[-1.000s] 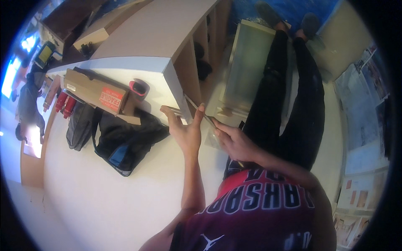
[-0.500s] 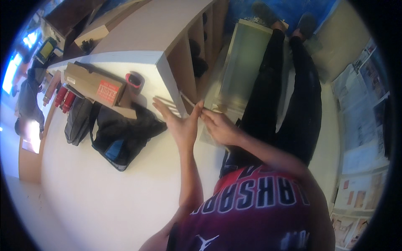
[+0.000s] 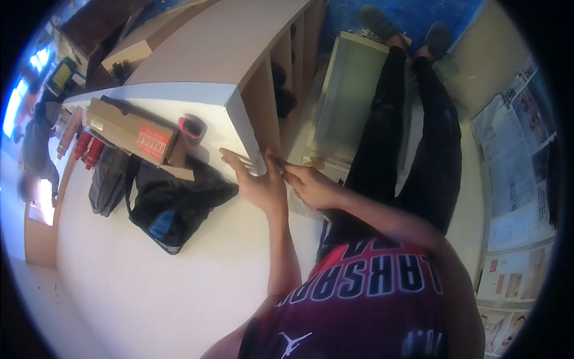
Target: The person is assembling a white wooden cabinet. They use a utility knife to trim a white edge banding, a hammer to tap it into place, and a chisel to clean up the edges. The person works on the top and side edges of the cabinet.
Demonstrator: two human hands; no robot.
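My left hand (image 3: 261,186) is at the corner of a white-edged wooden shelf unit (image 3: 232,96), thumb raised and fingers apart. Its fingertips lie by the white end panel; whether they press on it I cannot tell. Close against the left thumb, my right hand (image 3: 315,186) has its fingers closed around a thin stick, which is mostly hidden now behind the left hand.
On the white surface left of my hands are an open cardboard box (image 3: 133,134), a black bag (image 3: 170,197), red bottles (image 3: 92,152) and a red-and-black object (image 3: 191,127). A frosted-panel frame (image 3: 350,90) lies beside my legs. Another person (image 3: 39,143) is at far left.
Both hands have shifted slightly, with the left thumb drawn lower toward the panel's corner. The thin pale stick, seen above the right hand before, is now mostly out of sight.
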